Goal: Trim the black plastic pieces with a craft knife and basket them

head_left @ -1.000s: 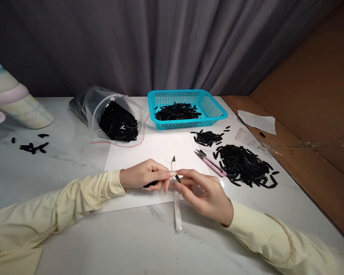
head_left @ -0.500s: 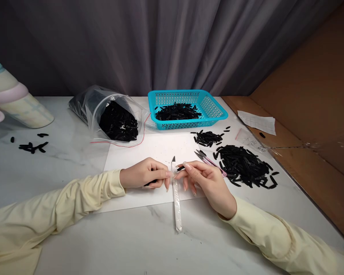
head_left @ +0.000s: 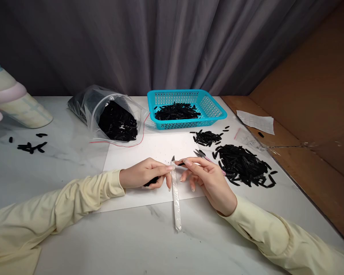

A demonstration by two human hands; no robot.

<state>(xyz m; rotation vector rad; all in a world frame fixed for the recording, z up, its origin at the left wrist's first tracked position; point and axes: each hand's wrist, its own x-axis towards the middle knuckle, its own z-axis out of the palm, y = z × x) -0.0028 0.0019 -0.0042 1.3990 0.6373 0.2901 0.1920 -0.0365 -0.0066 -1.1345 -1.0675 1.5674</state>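
Note:
My left hand [head_left: 147, 173] is curled over the white sheet [head_left: 126, 154], with black pieces [head_left: 151, 181] under its bent fingers and its thumb tip near the craft knife. Between the thumb and index finger of my right hand [head_left: 210, 179] is a small black piece [head_left: 181, 164]; the other fingers are loosely bent. The fingertips of both hands nearly meet above the knife [head_left: 176, 202], whose handle is wrapped in white and whose dark blade points away from me. Pink-handled scissors [head_left: 204, 156] lie partly hidden behind my right hand.
A turquoise basket [head_left: 189, 124] and an open plastic bag [head_left: 93, 109], both holding black pieces, stand at the back. Loose black piles [head_left: 243, 164] lie right, a few pieces [head_left: 31, 147] left. A tumbler [head_left: 17, 99] stands far left; cardboard [head_left: 309, 95] borders the right.
My right hand has shifted slightly up, its black piece now held higher and more level. My left thumb tip has moved up and right, over the top of the knife handle.

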